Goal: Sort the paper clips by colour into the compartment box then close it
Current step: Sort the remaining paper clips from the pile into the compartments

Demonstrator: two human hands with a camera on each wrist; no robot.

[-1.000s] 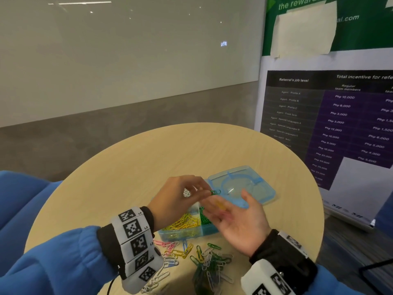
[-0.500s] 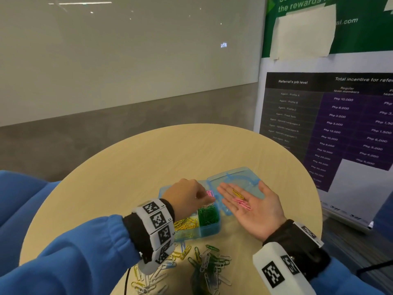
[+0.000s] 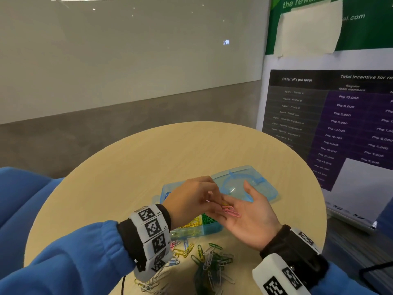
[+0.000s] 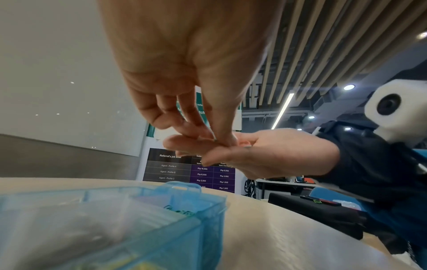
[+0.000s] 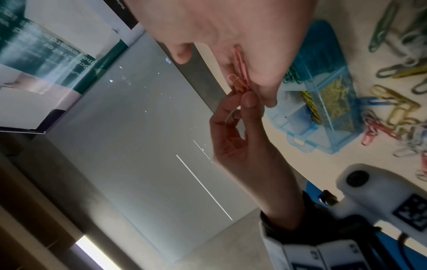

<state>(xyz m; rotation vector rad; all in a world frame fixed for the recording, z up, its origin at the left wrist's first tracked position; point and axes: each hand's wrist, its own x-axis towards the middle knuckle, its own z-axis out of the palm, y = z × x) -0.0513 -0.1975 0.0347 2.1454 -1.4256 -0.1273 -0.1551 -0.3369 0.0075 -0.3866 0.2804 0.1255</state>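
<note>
Head view shows the right hand (image 3: pixel 253 218) held flat, palm up, above the open compartment box (image 3: pixel 197 228) on the round table (image 3: pixel 148 158), with pink paper clips (image 3: pixel 230 211) lying on its fingers. Reaching over, the left hand (image 3: pixel 191 199) pinches at those clips with thumb and fingertips (whether one is actually gripped is unclear). Loose mixed clips (image 3: pixel 204 256) lie before the box.

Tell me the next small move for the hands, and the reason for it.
Probably lift one pink paper clip with the left hand and carry it to the compartment box. The left fingertips already pinch at the clips lying on the open right hand, and the box lid lies open.
</note>
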